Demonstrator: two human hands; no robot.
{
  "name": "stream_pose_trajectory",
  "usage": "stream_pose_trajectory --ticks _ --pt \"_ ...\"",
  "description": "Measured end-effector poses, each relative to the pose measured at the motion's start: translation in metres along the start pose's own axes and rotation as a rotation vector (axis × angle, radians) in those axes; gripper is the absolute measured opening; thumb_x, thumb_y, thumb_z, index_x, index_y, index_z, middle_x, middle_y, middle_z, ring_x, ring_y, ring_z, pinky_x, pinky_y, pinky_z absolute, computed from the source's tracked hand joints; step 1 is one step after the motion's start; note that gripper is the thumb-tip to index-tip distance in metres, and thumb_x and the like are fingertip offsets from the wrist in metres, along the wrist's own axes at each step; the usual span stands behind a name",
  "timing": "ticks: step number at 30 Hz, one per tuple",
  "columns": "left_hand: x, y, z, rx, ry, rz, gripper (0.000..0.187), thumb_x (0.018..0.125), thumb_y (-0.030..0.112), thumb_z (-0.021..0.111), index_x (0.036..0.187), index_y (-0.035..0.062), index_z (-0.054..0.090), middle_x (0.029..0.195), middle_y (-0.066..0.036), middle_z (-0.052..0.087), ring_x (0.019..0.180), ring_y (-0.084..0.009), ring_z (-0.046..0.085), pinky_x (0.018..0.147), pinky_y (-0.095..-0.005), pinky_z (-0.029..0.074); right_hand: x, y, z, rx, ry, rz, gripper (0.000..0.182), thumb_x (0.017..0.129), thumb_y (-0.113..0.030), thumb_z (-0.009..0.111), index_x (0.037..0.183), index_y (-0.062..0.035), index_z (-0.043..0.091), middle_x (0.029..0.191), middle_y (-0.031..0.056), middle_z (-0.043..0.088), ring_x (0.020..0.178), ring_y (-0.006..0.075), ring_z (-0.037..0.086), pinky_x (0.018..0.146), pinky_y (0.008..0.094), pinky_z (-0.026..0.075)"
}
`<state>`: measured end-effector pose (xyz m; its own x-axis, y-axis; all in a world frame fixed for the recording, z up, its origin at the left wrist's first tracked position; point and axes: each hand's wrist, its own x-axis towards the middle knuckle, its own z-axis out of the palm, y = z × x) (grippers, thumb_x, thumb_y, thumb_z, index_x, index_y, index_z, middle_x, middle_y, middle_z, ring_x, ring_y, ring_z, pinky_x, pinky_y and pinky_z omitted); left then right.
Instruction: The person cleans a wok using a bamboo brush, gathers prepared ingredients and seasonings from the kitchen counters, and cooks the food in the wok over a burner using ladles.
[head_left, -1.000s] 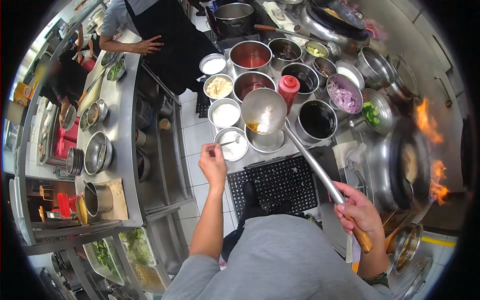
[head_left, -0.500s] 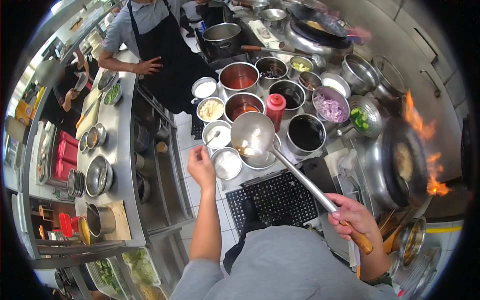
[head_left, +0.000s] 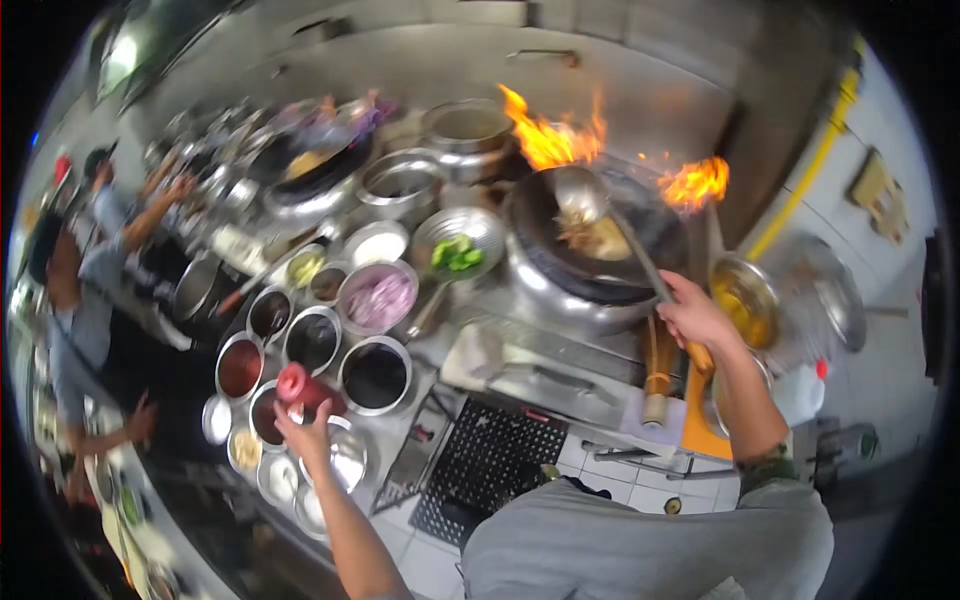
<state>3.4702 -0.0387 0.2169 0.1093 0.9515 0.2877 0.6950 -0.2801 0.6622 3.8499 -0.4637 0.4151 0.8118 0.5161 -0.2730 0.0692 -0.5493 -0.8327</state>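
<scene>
My right hand [head_left: 693, 308] is wrapped round the wooden-ended handle of a long metal ladle [head_left: 640, 246]. The ladle's bowl is over the wok [head_left: 530, 215], by a pale brown mass of food [head_left: 603, 238]. Flames [head_left: 555, 125] rise behind the wok. On the left, my left hand [head_left: 308, 440] has its fingers apart, with the fingertips right by a red squeeze bottle [head_left: 293, 384]. Around that hand stand a pot of dark sauce [head_left: 375, 375], a bowl of pale chopped food [head_left: 245, 450] and a bowl of white powder [head_left: 280, 478].
A bowl of chopped purple onion [head_left: 378, 298] and a perforated strainer [head_left: 480, 228] with green pieces sit left of the wok. A second wok [head_left: 340, 170] is farther back. Co-workers [head_left: 75, 310] stand at the far left. A black perforated mat [head_left: 490, 470] covers the floor before me.
My view has swung right toward the stove. The ladle bowl has gone from above the sauce pots to over the flaming wok. My left hand is now beside the red squeeze bottle.
</scene>
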Motion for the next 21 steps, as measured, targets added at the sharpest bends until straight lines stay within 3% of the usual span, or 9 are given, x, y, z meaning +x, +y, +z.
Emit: stream_pose_trajectory --ticks 2,4,6,7,11,13,14,16,21 --pt "0.019 -0.006 0.028 -0.162 0.006 -0.006 0.092 0.061 0.040 0.080 0.134 0.0062 0.036 0.128 -0.019 0.045 0.120 -0.0344 0.043 0.101 -0.0500 0.026 0.033 0.031 -0.018 -0.004 0.018 0.067 0.057 0.078 -0.004 0.053 0.133 -0.0029 0.036 0.075 0.0064 0.054 0.047 0.0110 0.047 0.035 0.0265 0.038" --pt "0.024 -0.001 0.042 -0.316 0.056 -0.001 0.089 0.061 0.045 0.079 0.132 0.0089 0.039 0.124 -0.015 0.051 0.116 -0.0319 0.049 0.101 -0.0582 0.019 0.049 0.048 -0.025 -0.102 0.009 0.080 0.056 0.078 -0.007 0.051 0.132 -0.0025 0.037 0.087 0.0158 0.060 0.062 0.0228 0.060 0.049 0.0346 0.049" --pt "0.022 0.014 0.039 -0.031 0.094 -0.181 0.085 0.062 0.047 0.077 0.130 0.0103 0.040 0.120 -0.011 0.056 0.113 -0.0304 0.052 0.100 -0.0636 0.013 0.070 0.096 -0.020 -0.605 0.289 -0.329 0.055 0.079 -0.010 0.048 0.132 -0.0020 0.036 0.106 0.0248 0.058 0.091 0.0354 0.061 0.077 0.0408 0.049" --pt "0.023 0.014 0.043 0.046 0.146 -0.227 0.083 0.063 0.047 0.076 0.129 0.0110 0.041 0.120 -0.008 0.058 0.114 -0.0313 0.051 0.101 -0.0630 0.014 0.057 0.076 -0.016 -0.524 0.218 -0.080 0.055 0.079 -0.011 0.046 0.132 -0.0018 0.036 0.119 0.0269 0.051 0.112 0.0396 0.048 0.095 0.0403 0.039" --pt "0.030 0.011 0.044 0.136 0.134 -0.205 0.078 0.067 0.044 0.074 0.129 0.0121 0.041 0.123 -0.007 0.055 0.117 -0.0308 0.049 0.102 -0.0633 0.015 0.056 0.079 -0.034 0.120 -0.016 0.244 0.057 0.079 -0.008 0.048 0.134 -0.0029 0.034 0.109 0.0230 0.058 0.095 0.0358 0.059 0.080 0.0412 0.048" --pt "0.038 -0.002 0.044 0.184 0.134 -0.064 0.074 0.069 0.041 0.072 0.129 0.0130 0.041 0.124 -0.005 0.053 0.118 -0.0300 0.048 0.102 -0.0627 0.016 0.078 0.134 -0.016 -0.632 0.455 -0.555 0.056 0.080 -0.005 0.051 0.133 -0.0026 0.034 0.088 0.0150 0.058 0.065 0.0223 0.059 0.053 0.0354 0.049" --pt "0.028 0.037 0.027 0.219 0.196 -0.004 0.073 0.067 0.037 0.074 0.128 0.0092 0.042 0.121 -0.011 0.054 0.114 -0.0316 0.050 0.102 -0.0575 0.025 0.067 0.108 -0.012 -0.632 0.468 -0.543 0.056 0.080 -0.005 0.051 0.133 -0.0026 0.034 0.088 0.0150 0.058 0.065 0.0223 0.059 0.053 0.0354 0.049" --pt "0.040 0.038 0.002 0.092 0.147 0.139 0.070 0.068 0.031 0.075 0.125 0.0042 0.044 0.117 -0.017 0.054 0.110 -0.0319 0.053 0.099 -0.0473 0.035 0.027 0.032 -0.004 0.031 0.082 0.203 0.053 0.081 -0.004 0.052 0.132 -0.0027 0.034 0.077 0.0071 0.052 0.052 0.0114 0.049 0.039 0.0276 0.041" --pt "0.051 0.109 -0.030 -0.636 -0.009 0.491 0.074 0.070 0.023 0.075 0.127 -0.0069 0.038 0.119 -0.018 0.051 0.104 -0.0267 0.053 0.093 -0.0367 0.041 0.052 0.066 -0.001 1.311 -0.034 0.221 0.019 0.081 -0.001 0.053 0.097 -0.0080 0.043 0.070 0.0026 0.050 0.049 0.0060 0.044 0.037 0.0215 0.033"
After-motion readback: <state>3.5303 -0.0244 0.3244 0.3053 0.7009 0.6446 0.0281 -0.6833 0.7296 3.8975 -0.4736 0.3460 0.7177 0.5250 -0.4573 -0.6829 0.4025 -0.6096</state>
